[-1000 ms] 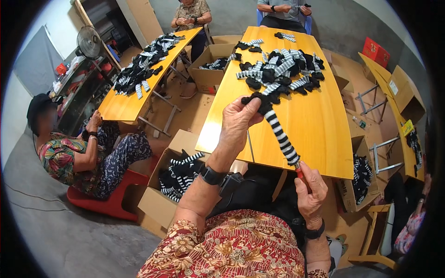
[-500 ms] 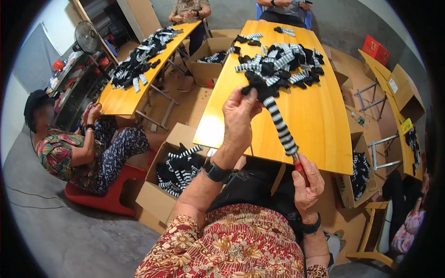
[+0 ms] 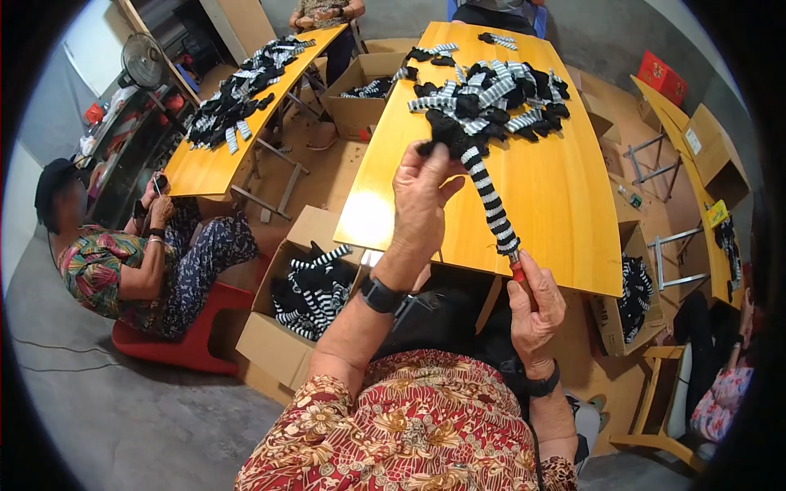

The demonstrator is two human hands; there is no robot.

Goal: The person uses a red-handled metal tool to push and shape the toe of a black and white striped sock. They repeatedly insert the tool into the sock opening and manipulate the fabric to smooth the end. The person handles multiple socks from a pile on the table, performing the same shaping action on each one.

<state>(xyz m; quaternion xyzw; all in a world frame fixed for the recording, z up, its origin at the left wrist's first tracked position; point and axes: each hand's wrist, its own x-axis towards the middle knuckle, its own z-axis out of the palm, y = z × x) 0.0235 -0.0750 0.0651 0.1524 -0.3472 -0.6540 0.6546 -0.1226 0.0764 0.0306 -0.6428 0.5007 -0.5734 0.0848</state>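
Observation:
A knitted glove [image 3: 490,200], black at one end with a long black-and-white striped cuff, stretches slantwise between my two hands over the near part of the yellow table [image 3: 565,221]. My left hand [image 3: 422,196] is closed on its black end, thumb and fingers pinching the knit. In my right hand [image 3: 538,307] is a red-handled tool [image 3: 519,270]. Its short metal shaft goes into the open end of the cuff, and the rest of the shaft is hidden inside. Just beyond my left hand lies a heap of similar striped gloves [image 3: 499,90].
Cardboard boxes of striped knits stand at the table's left [image 3: 282,327] and right [image 3: 634,315]. A person [image 3: 135,254] on a red chair sits at left beside another table [image 3: 196,176] with a knit pile. Two more people sit at the far side. A wooden chair [image 3: 655,409] stands at right.
The whole view has shifted slightly. My hands keep their grips, with the cuff still stretched between them. At left, the seated person's hands have moved a little.

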